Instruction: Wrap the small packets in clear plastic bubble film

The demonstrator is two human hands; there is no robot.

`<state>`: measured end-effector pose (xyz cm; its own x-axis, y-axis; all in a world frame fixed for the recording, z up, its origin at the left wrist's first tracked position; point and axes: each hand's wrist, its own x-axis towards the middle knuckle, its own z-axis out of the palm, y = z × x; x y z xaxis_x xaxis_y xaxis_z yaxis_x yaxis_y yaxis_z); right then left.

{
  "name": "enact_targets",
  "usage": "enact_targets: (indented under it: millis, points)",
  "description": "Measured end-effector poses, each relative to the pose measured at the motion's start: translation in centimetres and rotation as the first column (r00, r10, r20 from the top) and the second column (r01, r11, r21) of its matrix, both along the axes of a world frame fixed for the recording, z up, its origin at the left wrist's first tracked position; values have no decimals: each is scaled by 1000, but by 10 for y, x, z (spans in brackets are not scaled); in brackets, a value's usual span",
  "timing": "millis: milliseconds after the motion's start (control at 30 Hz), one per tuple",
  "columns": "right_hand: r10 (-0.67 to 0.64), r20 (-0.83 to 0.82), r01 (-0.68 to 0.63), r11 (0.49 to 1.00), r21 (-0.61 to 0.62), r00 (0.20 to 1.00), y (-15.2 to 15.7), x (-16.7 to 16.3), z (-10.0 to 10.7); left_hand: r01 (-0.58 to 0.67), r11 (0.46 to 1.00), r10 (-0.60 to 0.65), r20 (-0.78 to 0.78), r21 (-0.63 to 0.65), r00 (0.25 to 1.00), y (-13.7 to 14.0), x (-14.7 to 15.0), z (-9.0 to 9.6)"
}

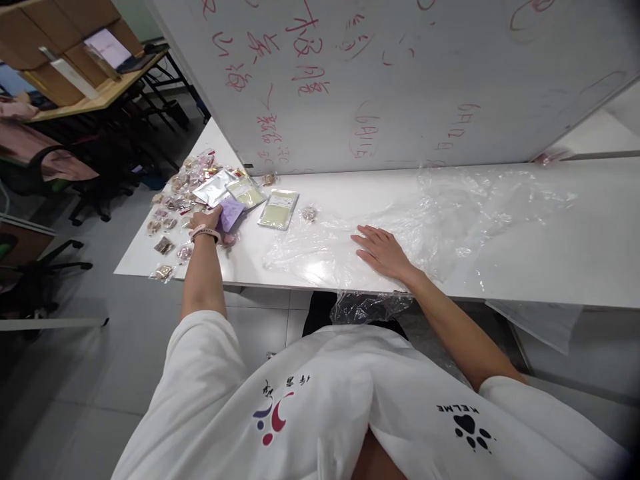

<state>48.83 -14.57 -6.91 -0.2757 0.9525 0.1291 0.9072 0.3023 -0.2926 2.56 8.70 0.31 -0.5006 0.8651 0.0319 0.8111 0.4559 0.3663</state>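
Observation:
My left hand [206,219] reaches to the pile at the left, its thumb and fingers closed on the edge of a purple packet [232,214]. Beside that packet lie a silver packet [215,188] and a pale green packet [246,192]. A second pale green packet [278,210] rests apart, to the right. Many small clear-wrapped pieces [183,190] are heaped around the left hand. My right hand [381,251] lies flat with fingers spread on a large crumpled clear plastic sheet [445,220]. Part of the sheet hangs over the table's front edge.
A whiteboard [400,87] with red writing stands along the back of the white table [540,267]. One small wrapped piece [309,213] sits near the plastic. At the far left are a desk [107,93] with a laptop, an office chair [50,173] and a person's sleeve [15,109].

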Motion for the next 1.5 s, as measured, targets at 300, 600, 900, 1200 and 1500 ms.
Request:
enact_targets:
  millis: [300, 600, 900, 1200, 1500]
  points:
    - [2, -23, -1, 1000, 9, 1000, 0, 0, 0, 56, 998, -56, 36, -5, 998, 6, 41, -6]
    - [-3, 4, 3, 1000, -28, 1000, -2, -2, 6, 135, 963, -148, 40, 234, 988, -14, 54, -15]
    - [-1, 16, 2, 1000, -23, 1000, -2, -1, 6, 274, 826, -213, -177, 492, 961, -62, 64, 16]
    - [-41, -197, 34, 999, -41, 979, 0, 1, 2, 189, 857, -263, 91, 480, 961, -118, 100, 27]
    - [-340, -802, 69, 933, -353, 491, -10, 13, 56, 818, 475, -608, 793, 325, 38, -175, 255, 25]
